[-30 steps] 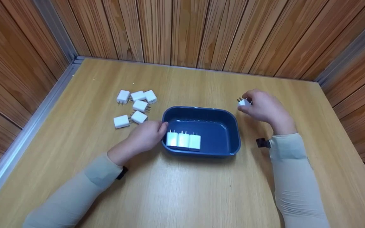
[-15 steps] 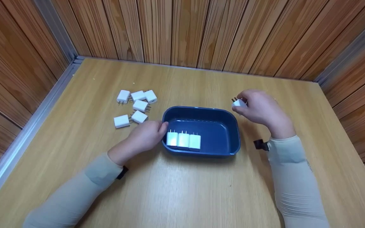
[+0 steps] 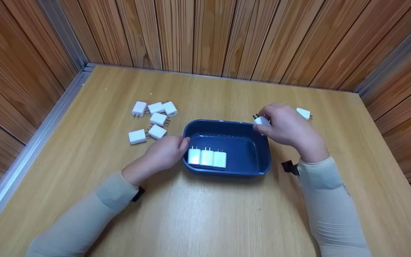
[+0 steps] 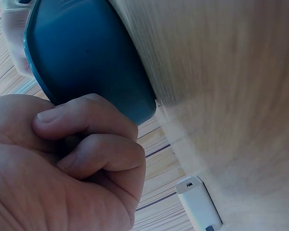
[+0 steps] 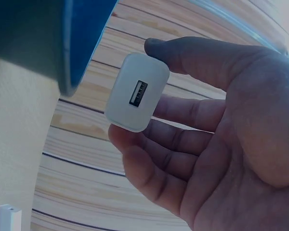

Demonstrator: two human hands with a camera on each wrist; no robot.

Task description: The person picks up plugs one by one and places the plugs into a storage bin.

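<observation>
A blue plastic bin (image 3: 243, 153) stands mid-table with three white USB charger plugs (image 3: 206, 158) in a row along its near left side, prongs toward the back. At the bin's left rim, my left hand (image 3: 164, 153) grips the wall; its curled fingers show in the left wrist view. Between thumb and fingers, my right hand (image 3: 287, 125) pinches another white charger plug (image 5: 137, 92), its USB port facing the right wrist camera. That plug is over the bin's back right corner in the head view, prongs pointing up and back.
Several loose charger plugs (image 3: 158, 119) lie scattered on the wooden table (image 3: 205, 221) left of the bin. One more plug (image 3: 303, 113) lies beyond the right hand. Wood-panelled walls (image 3: 209, 35) close off the back and sides.
My right hand has moved left and slightly nearer with its charger plug, up to the bin's back right corner, uncovering a plug on the table behind it. The left hand stays put.
</observation>
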